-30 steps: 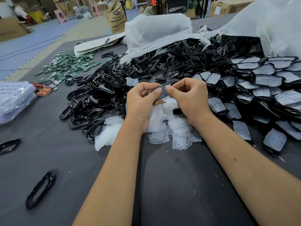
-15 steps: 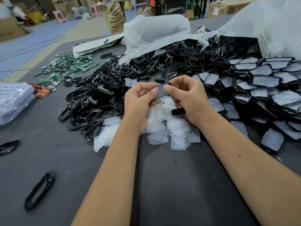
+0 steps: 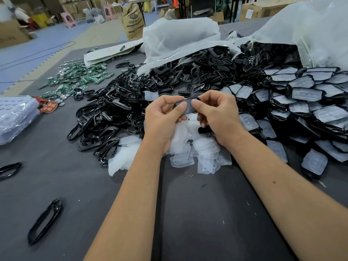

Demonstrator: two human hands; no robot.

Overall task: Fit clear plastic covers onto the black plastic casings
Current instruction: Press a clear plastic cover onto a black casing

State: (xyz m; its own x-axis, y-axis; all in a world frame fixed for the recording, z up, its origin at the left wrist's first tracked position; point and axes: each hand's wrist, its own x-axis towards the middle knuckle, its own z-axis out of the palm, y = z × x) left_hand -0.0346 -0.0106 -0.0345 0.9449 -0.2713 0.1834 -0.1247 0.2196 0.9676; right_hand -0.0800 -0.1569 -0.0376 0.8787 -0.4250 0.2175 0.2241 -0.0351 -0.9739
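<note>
Grey felt covers a wide desk (image 3: 197, 223) in a storeroom, with cardboard boxes and sacks on the floor far behind. At the far left edge lies a stack of clear plastic trays (image 3: 16, 117). Near the front left, a single black oval frame (image 3: 45, 222) lies alone on the felt. Further back on the left is a scatter of small green circuit boards (image 3: 79, 77). Moving toward the middle, a heap of glossy black frames (image 3: 105, 119) spreads across the desk, and in front of it, close to the person's wrists, sits a pile of loose clear plastic covers (image 3: 199, 151).

Above that pile, at the centre, both hands hold one black plastic casing (image 3: 186, 106) with a clear cover lying on its upper face. The left hand (image 3: 162, 119) grips the casing's left end, thumb pressed on top and fingers curled beneath. The right hand (image 3: 218, 113) grips the right end the same way, thumb on the cover, so the two thumbs nearly meet.

Behind the hands, a white plastic bag (image 3: 178, 38) spills more black parts. To the right, rows of finished casings with covers fitted (image 3: 305, 95) overlap one another out to the desk's right edge.
</note>
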